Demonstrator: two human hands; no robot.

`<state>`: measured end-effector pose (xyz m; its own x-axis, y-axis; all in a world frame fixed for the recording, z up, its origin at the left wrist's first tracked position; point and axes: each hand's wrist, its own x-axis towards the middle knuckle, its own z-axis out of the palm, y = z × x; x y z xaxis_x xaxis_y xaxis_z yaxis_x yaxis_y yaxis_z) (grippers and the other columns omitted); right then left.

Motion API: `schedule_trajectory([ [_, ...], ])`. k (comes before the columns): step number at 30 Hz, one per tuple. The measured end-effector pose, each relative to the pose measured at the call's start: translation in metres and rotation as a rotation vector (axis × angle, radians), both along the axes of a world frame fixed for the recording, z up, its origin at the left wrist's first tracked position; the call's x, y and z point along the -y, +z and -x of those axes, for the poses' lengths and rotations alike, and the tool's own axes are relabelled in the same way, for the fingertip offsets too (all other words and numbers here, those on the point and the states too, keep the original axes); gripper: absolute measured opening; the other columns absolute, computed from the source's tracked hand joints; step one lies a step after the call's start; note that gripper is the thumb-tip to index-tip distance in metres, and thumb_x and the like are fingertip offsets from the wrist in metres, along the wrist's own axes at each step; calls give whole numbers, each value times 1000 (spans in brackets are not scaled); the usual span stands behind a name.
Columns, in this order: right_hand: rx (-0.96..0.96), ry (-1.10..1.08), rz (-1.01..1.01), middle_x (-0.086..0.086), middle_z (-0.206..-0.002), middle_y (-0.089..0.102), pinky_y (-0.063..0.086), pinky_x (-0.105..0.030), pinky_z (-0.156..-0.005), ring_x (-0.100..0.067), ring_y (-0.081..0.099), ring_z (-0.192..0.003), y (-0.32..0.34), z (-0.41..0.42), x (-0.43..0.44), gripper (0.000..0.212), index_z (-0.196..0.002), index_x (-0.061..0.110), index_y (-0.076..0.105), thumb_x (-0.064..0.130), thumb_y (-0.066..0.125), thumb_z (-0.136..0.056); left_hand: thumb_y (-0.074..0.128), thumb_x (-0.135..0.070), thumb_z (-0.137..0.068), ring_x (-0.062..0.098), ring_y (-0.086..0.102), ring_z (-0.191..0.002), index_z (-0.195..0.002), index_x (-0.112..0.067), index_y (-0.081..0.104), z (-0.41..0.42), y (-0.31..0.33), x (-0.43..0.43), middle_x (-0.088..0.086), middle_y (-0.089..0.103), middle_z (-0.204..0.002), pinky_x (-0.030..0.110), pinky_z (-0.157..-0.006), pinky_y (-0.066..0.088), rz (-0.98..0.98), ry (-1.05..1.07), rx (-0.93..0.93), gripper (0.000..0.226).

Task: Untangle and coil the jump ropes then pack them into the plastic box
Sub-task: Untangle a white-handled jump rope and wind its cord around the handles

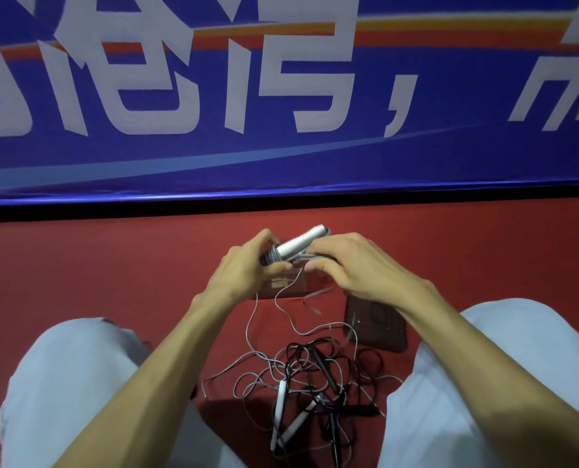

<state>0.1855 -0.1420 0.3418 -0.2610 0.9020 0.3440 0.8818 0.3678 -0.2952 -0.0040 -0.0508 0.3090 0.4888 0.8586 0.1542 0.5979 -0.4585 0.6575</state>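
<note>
Evidently mid-coiling; left hand (244, 270) and right hand (359, 265) both clasp the grey rope bundle (283, 254) above the plastic box (293, 286); next, the rest probably needs winding on.

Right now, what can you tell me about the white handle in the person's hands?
The white handle is a smooth, plastic-looking cylinder, tilted with its far end up and to the right. A grey cord is wound round its lower end. The left hand pinches that wrapped end; the right hand curls over the cord beside it. It is held above the red floor.
</note>
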Motion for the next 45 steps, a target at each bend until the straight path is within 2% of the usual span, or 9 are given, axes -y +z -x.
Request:
schedule_trajectory([
  [5,9,55,-148,10,-77,53,46,-37,-59,-13,49,-68,2,3,3,15,-87,17,68,30,61,-90,72,-30,-80,32,65,-59,-95,-35,52,-9,-1,12,6,65,-74,43,-51,57,13,-178,-146,26],
  [9,5,-34,-216,8,-81,56,46,-34,-58,-14,55,-70,4,-2,2,17,-86,21,73,37,70,-85,67,-30,-78,15,53,-57,-78,-40,49,-8,5,16,-6,57,-63,33,-55,44,-100,-241,-300,20],
  [15,-251,-195,-165,8,-72,60,47,-35,-60,-11,53,-65,-3,-2,-6,26,-73,25,62,40,82,-66,50,-86,-66,5,46,-53,-97,-39,60,-11,11,33,-8,47,-54,32,-58,41,-179,-265,-399,57],
  [18,-479,-244,-89,6,-59,59,41,-25,-52,-6,46,-52,-2,-4,-11,33,-66,17,59,30,89,-59,54,-77,-77,9,42,-50,-83,-34,60,-13,14,35,-7,45,-51,29,-52,33,-249,-230,-328,44],
  [24,-927,-195,146,2,-59,61,40,-17,-53,-6,51,-54,2,-12,-14,18,-63,12,65,12,81,-71,62,-41,-92,5,42,-58,-90,-41,60,-5,21,28,-10,54,-67,27,-60,36,2,-434,-41,3],
  [29,-1120,-167,323,-4,-66,63,36,-20,-47,-15,53,-54,-2,-11,-11,23,-78,10,66,-2,52,-92,58,-16,-95,6,60,-71,-108,-16,66,2,34,29,-7,67,-84,15,-59,44,284,-447,380,15],
  [34,-1053,-163,335,-14,-74,49,14,-20,-34,-8,31,-36,-4,-9,-16,28,-74,7,62,27,59,-94,59,-10,-91,1,61,-62,-133,-22,59,1,40,29,-5,69,-105,10,-50,44,324,-308,662,43],
  [40,-911,-121,422,-7,-73,65,26,-18,-40,-12,49,-55,-7,-5,-15,54,-59,10,55,59,55,-81,61,-23,-89,23,58,-58,-118,-21,68,3,42,22,8,63,-84,27,-48,46,459,-222,836,30],
  [45,-480,-254,288,0,-55,57,39,-24,-49,-11,47,-48,-20,-7,-20,46,-63,11,66,47,59,-91,56,-36,-95,26,57,-54,-112,-19,66,7,37,8,7,61,-73,29,-55,44,499,-40,883,26],
])
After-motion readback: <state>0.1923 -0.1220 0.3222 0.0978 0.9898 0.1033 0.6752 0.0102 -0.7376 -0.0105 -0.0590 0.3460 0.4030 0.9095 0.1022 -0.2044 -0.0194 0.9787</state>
